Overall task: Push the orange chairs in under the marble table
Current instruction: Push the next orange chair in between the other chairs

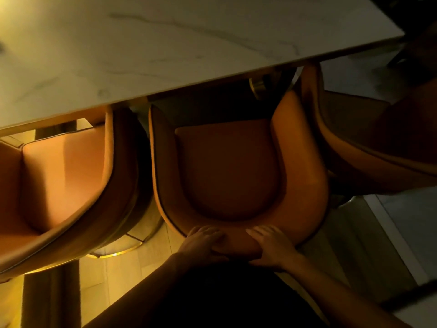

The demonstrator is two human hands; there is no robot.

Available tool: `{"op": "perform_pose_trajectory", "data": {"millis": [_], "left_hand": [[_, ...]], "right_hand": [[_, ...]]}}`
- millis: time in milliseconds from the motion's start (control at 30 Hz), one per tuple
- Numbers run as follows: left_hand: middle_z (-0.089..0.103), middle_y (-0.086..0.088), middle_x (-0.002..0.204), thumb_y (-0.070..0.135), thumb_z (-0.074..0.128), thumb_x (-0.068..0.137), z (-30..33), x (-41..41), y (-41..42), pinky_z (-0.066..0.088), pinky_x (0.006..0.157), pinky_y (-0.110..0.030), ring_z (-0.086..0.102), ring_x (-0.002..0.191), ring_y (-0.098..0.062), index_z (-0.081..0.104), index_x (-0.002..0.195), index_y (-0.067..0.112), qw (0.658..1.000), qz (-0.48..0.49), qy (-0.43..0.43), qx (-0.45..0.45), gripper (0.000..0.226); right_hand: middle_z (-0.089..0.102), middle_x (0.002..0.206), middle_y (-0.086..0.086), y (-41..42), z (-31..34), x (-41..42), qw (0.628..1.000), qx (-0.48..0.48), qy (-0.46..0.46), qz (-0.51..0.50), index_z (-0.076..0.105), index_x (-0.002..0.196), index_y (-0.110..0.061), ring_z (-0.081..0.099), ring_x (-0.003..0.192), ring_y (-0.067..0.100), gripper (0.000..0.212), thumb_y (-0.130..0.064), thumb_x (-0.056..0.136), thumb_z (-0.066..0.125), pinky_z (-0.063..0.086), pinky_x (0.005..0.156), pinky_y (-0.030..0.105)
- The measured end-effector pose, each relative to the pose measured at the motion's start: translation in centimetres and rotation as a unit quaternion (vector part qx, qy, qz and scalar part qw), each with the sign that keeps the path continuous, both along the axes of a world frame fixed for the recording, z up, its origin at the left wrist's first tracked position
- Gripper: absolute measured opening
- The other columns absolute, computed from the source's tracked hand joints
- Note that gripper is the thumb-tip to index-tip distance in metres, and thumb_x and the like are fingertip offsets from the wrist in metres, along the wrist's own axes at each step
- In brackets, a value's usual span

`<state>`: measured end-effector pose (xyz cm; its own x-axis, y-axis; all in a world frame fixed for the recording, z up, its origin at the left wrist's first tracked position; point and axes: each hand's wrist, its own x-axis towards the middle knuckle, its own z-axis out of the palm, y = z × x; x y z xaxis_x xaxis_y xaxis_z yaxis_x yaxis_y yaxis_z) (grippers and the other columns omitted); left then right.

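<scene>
Fingers (208,233) of both hands lie flat and spread over the top rim of the middle chair's backrest, pressing rather than wrapping: left hand (202,245) and right hand (272,249) side by side, nearly touching. Middle orange chair (227,166) sits dead centre, its front edge just under the near edge of the marble bench (165,48), most of the seat exposed. Left chair (63,176) about the same, partly in. Right chair (354,143) angled, also sticking out. Judgement: task early-to-mid; all three need further pushing. No brands, labels or writing readable.
</scene>
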<state>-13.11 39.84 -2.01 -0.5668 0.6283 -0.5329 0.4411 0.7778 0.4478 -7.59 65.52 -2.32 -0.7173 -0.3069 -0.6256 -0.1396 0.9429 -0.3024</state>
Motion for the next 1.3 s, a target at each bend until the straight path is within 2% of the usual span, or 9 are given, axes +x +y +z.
{"op": "perform_pose_trajectory", "data": {"millis": [167,367,767,900,967,1033,1167,1233,1300], "left_hand": [[0.034,0.001,0.156,0.070,0.061,0.077,-0.4,-0.2,1.4,0.015,0.117,-0.045,0.025,0.144,-0.018,0.032,0.149,0.027,0.999,-0.025,-0.025,0.006,0.089],[0.033,0.000,0.156,0.073,0.059,0.077,-0.3,0.1,2.1,0.011,0.118,-0.047,0.024,0.144,-0.017,0.030,0.150,0.025,0.999,-0.021,-0.022,0.009,0.093],[0.040,-0.002,0.152,0.094,0.040,0.063,-0.6,2.6,6.5,0.009,0.117,-0.049,0.031,0.141,-0.021,0.035,0.147,0.020,0.998,0.040,0.037,-0.016,0.111],[0.046,-0.004,0.148,0.099,0.032,0.060,-0.6,3.6,8.1,0.007,0.114,-0.061,0.036,0.139,-0.028,0.041,0.144,0.018,0.995,0.055,0.070,-0.047,0.116],[0.044,-0.003,0.149,0.102,0.024,0.056,-0.6,3.7,8.9,0.002,0.112,-0.067,0.033,0.140,-0.030,0.039,0.145,0.020,0.993,0.055,0.070,-0.076,0.122],[0.042,-0.004,0.150,0.102,0.024,0.055,-0.7,3.7,9.4,-0.001,0.111,-0.068,0.031,0.141,-0.033,0.038,0.146,0.022,0.992,0.053,0.067,-0.090,0.122],[0.030,-0.012,0.157,0.101,0.021,0.057,-0.6,3.4,9.6,-0.007,0.110,-0.072,0.024,0.142,-0.044,0.035,0.148,0.027,0.991,0.028,0.080,-0.101,0.118],[0.028,-0.011,0.158,0.101,0.021,0.057,-0.7,3.2,9.6,-0.001,0.112,-0.069,0.023,0.142,-0.044,0.031,0.149,0.031,0.992,0.022,0.064,-0.106,0.116],[0.043,-0.009,0.149,0.100,0.028,0.058,-0.8,3.1,9.7,0.014,0.112,-0.065,0.036,0.136,-0.042,0.040,0.144,0.031,0.994,0.029,0.062,-0.089,0.111]], "right_hand": [[0.031,0.155,0.000,1.1,0.6,0.6,1.000,0.019,0.013,-0.014,0.024,0.151,-0.026,0.025,0.142,0.019,0.098,-0.075,0.073,0.057,0.008,0.117,0.039],[0.030,0.155,0.000,2.8,1.4,0.2,0.999,0.031,0.008,0.000,0.025,0.150,-0.025,0.025,0.142,0.019,0.098,-0.073,0.073,0.060,0.009,0.116,0.036],[0.029,0.156,0.003,6.8,-0.8,-1.9,0.993,-0.016,-0.039,0.107,0.019,0.152,-0.025,0.025,0.142,0.022,0.105,-0.087,0.071,0.044,0.014,0.117,0.043],[0.038,0.149,0.004,8.2,-1.7,-1.9,0.993,-0.040,-0.003,0.114,0.028,0.149,-0.023,0.034,0.137,0.023,0.106,-0.092,0.069,0.037,0.020,0.114,0.043],[0.039,0.149,0.003,9.1,-1.9,-1.9,0.993,-0.032,0.006,0.112,0.029,0.148,-0.023,0.034,0.136,0.024,0.109,-0.095,0.066,0.032,0.020,0.114,0.044],[0.039,0.149,0.004,9.7,-2.1,-1.8,0.994,-0.018,0.010,0.110,0.029,0.148,-0.023,0.033,0.137,0.027,0.113,-0.098,0.062,0.028,0.018,0.115,0.048],[0.029,0.156,0.009,9.8,-2.2,-2.3,0.990,0.008,-0.023,0.137,0.019,0.152,-0.023,0.021,0.144,0.035,0.117,-0.098,0.062,0.026,0.009,0.116,0.056],[0.028,0.157,0.010,9.8,-2.2,-2.5,0.989,0.010,-0.031,0.144,0.017,0.152,-0.024,0.021,0.144,0.036,0.116,-0.097,0.063,0.027,0.009,0.116,0.056],[0.029,0.156,0.010,9.9,-2.2,-2.6,0.989,0.007,-0.037,0.144,0.016,0.152,-0.024,0.024,0.143,0.036,0.114,-0.095,0.065,0.030,0.011,0.116,0.055]]}}
